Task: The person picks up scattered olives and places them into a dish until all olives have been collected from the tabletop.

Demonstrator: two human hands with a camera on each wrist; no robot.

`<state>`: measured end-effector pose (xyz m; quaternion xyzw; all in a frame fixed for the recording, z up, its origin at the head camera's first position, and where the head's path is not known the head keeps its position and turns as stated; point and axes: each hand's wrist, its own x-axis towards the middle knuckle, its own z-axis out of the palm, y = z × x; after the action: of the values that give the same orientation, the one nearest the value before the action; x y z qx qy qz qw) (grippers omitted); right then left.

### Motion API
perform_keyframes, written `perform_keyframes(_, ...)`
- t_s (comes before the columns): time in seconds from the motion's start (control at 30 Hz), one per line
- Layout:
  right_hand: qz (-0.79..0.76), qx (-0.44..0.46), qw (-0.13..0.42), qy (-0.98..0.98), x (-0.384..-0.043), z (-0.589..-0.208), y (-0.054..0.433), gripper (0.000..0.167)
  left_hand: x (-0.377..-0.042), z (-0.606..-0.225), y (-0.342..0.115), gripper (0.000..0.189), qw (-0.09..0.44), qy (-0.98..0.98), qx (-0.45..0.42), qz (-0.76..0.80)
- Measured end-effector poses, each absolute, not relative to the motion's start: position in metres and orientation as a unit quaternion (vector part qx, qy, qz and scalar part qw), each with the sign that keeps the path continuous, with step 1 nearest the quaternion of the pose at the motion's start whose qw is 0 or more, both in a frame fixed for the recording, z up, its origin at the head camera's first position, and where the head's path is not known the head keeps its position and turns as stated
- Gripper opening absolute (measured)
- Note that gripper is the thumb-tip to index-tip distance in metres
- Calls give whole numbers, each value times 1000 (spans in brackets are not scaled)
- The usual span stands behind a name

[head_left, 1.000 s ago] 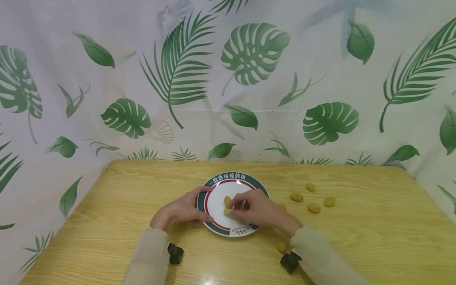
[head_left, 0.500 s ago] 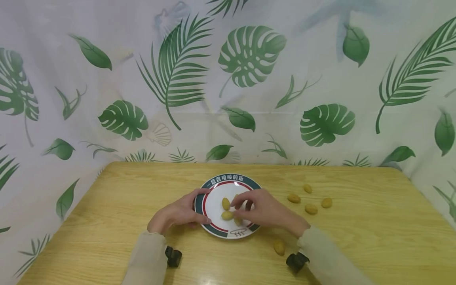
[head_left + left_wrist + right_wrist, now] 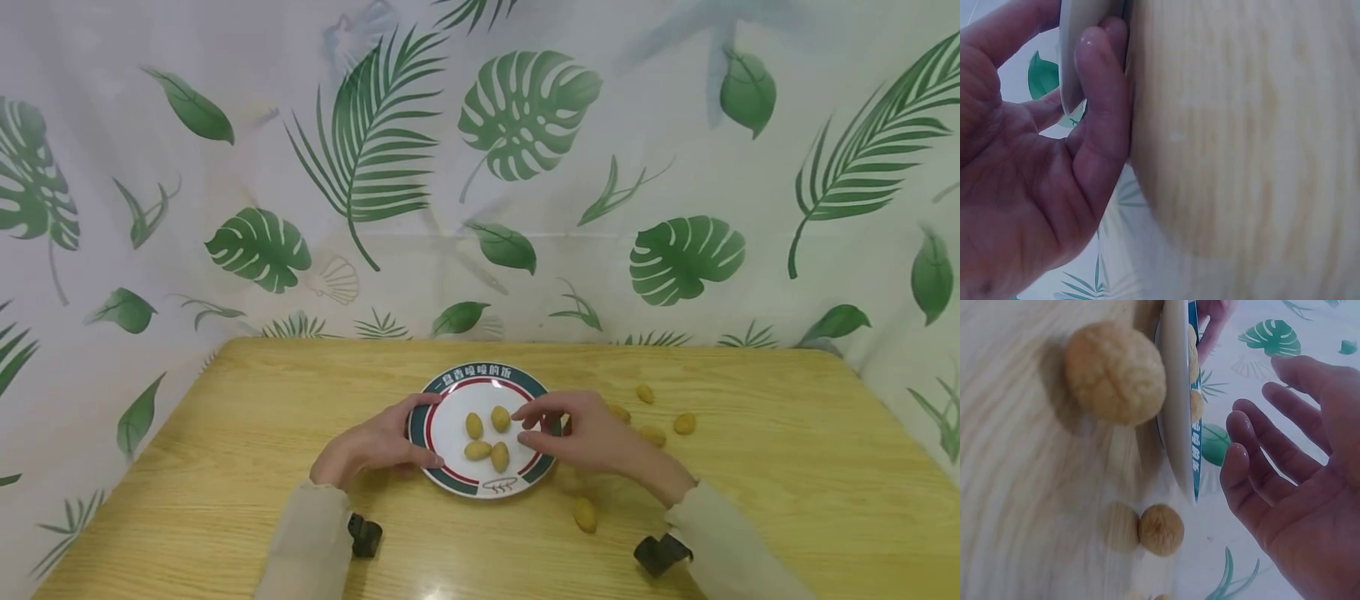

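Observation:
A white plate [image 3: 457, 425] with a dark green and red rim stands on the wooden table. Several tan-yellow, wrinkled oval walnuts [image 3: 477, 450] lie together on it. My left hand [image 3: 378, 437] grips the plate's left rim, thumb on top; in the left wrist view, other fingers [image 3: 1100, 106] reach under its edge. Over the right rim hovers my right hand [image 3: 581, 429], fingers loosely bent and spread with nothing between them. Its fingertips point at the upper right walnut [image 3: 500, 418]. In the right wrist view, the palm and parted fingers [image 3: 1235, 465] show beside the plate's edge.
More walnuts [image 3: 684, 423] are scattered on the wooden table [image 3: 780, 467] right of the plate, some partly behind the right hand. A single walnut [image 3: 585, 514] lies nearer, below the right forearm. A leaf-printed cloth [image 3: 555, 250] hangs behind the table.
My right hand has let go of the walnuts on the plate and drawn back to the right, uncovering them. My left hand still holds the rim.

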<state>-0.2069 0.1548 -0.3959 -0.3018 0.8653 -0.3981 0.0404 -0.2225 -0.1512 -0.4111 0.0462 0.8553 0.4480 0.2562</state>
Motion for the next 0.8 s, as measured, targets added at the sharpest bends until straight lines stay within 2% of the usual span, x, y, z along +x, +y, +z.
perform_keyframes(0.57,-410,-280,18,868,-196,-398,191,25,-220,-408,-150,89,257,855,38,448)
perform_keyframes(0.8,-404,-262,33,875,-188,-397,202,28,-221,-409,-149,89,259,857,37,444)
